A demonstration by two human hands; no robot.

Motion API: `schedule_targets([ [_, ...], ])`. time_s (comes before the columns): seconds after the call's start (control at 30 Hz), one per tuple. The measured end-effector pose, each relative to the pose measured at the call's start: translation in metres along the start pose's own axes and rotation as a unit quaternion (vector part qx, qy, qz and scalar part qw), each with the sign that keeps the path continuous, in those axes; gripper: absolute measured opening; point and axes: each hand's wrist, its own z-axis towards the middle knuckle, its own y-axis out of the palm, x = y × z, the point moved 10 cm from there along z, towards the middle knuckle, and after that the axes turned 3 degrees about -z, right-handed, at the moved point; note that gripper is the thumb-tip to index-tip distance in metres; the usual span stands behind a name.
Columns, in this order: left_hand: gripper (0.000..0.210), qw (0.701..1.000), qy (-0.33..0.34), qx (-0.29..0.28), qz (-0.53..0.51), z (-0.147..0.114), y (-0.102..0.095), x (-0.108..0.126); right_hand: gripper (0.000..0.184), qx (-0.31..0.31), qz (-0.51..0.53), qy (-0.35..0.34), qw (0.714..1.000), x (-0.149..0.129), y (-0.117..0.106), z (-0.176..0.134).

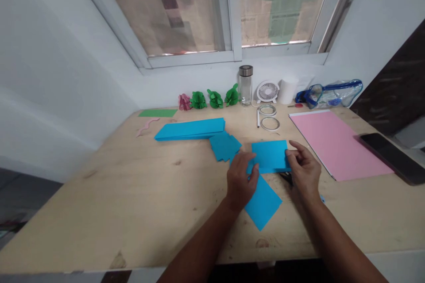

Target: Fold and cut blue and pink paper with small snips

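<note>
A rectangular piece of blue paper (pixel 269 154) is held up a little, its lower edge folded or doubled. My left hand (pixel 241 177) has its curled fingers and thumb at the left end of this paper. At the right edge, my right hand (pixel 303 171) grips it with the thumb and bent fingers. Beneath lies a blue paper square (pixel 263 205), partly covered by my left hand. Under the right hand a dark tool (pixel 286 177) shows only in part. Small blue squares (pixel 223 146) lie in a loose pile left of the hands.
Long blue paper strips (pixel 189 129) lie behind the pile. Pink sheets (pixel 338 141) and a phone (pixel 393 157) are on the right. Along the wall stand green paper shapes (pixel 215 98), a glass bottle (pixel 245 86) and a fan (pixel 267 91). Tape rolls (pixel 270 124) lie before them.
</note>
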Motion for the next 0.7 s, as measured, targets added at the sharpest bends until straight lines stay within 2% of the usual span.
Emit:
schedule_targets([
  [0.2, 0.023, 0.994, 0.033, -0.046, -0.089, -0.002, 0.015, 0.014, 0.038, -0.118, 0.081, 0.033, 0.989, -0.004, 0.037, -0.019],
  [0.37, 0.028, 0.991, 0.049, -0.03, -0.121, 0.0, 0.011, 0.016, 0.036, -0.137, 0.159, 0.097, 0.973, 0.0, 0.05, -0.028],
  [0.5, 0.03, 0.993, 0.052, -0.02, -0.108, -0.001, 0.008, 0.017, 0.029, -0.154, 0.118, 0.136, 0.972, 0.002, 0.051, -0.028],
  [0.7, 0.034, 0.995, 0.068, -0.016, -0.066, -0.003, 0.007, 0.02, 0.032, -0.178, 0.071, 0.13, 0.973, -0.008, 0.052, -0.022],
])
